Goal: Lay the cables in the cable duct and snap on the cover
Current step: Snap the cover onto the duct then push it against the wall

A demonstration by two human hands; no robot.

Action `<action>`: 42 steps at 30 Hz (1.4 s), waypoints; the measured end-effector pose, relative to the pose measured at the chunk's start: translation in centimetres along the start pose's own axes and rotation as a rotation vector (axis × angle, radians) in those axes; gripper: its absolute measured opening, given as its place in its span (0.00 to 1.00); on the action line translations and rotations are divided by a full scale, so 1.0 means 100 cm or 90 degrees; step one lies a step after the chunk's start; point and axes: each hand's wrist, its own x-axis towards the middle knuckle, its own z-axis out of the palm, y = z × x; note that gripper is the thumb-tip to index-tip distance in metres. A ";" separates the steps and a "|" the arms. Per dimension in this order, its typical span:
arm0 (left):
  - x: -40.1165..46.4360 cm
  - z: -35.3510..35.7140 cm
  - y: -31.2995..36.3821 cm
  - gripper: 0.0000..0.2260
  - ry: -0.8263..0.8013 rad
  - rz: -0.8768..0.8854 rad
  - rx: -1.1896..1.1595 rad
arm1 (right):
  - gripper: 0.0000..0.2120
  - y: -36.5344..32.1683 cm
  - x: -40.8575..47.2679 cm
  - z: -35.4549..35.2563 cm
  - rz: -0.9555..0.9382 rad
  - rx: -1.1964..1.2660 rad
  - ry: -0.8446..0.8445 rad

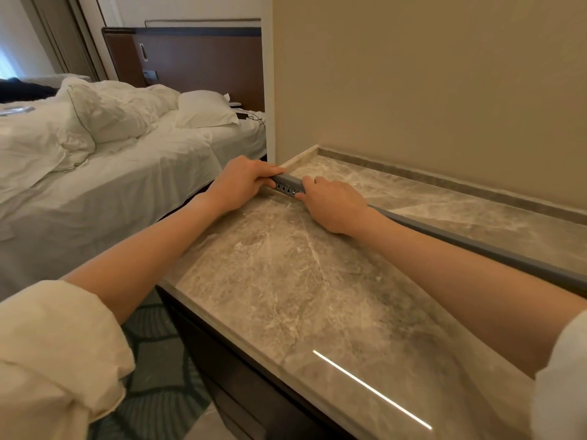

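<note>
The marble counter (286, 281) fills the lower middle of the frame, and the grey cable duct (476, 249) runs across it from the right edge up to the centre. My left hand (241, 182) and right hand (333, 204) both curl their fingers around its far end, gripping it. I judge I'm snapping the cover on; next, press along toward the right.
</note>
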 end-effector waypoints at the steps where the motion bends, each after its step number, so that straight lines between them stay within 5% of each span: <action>1: -0.001 0.000 0.000 0.15 0.004 -0.002 0.001 | 0.16 0.000 0.004 -0.003 0.015 0.027 -0.029; 6: 0.000 -0.001 0.004 0.14 0.060 -0.083 -0.080 | 0.16 -0.008 0.036 -0.016 0.047 0.147 -0.180; 10: 0.003 -0.006 0.001 0.14 0.077 -0.159 -0.211 | 0.17 -0.020 0.047 -0.008 0.001 0.034 -0.116; 13: 0.009 -0.017 -0.008 0.14 -0.001 -0.146 -0.234 | 0.16 -0.021 0.046 -0.002 -0.009 0.004 -0.080; 20: 0.027 -0.045 -0.048 0.20 -0.217 -0.063 0.192 | 0.14 -0.025 0.046 0.001 0.000 -0.020 -0.070; 26: 0.027 -0.033 -0.043 0.09 -0.229 0.062 0.343 | 0.13 -0.027 0.052 0.002 -0.013 -0.044 -0.077; 42: 0.012 -0.009 -0.057 0.09 -0.112 0.154 0.365 | 0.09 -0.039 0.049 0.006 -0.064 -0.184 0.004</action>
